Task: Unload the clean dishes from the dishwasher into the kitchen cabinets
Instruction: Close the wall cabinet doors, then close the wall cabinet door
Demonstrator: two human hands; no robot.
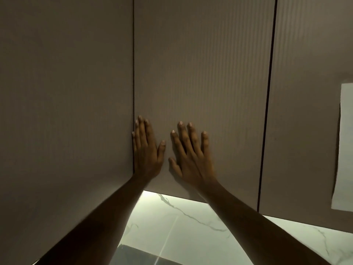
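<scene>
I look up at a row of taupe upper cabinet doors. Both my hands lie flat on the middle cabinet door [200,73], low on its front. My left hand [146,150] presses with straight fingers right at the door's left edge, along the dark gap beside the left cabinet door [66,92]. My right hand [191,155] rests a little to the right, its fingers spread on the door. Neither hand holds anything. No dishes and no dishwasher are in view.
A third cabinet door [309,111] stands to the right, with a white sheet of paper [343,146] stuck on it. Below the cabinets a lit white marble backsplash [181,226] with grey veins shows between my forearms.
</scene>
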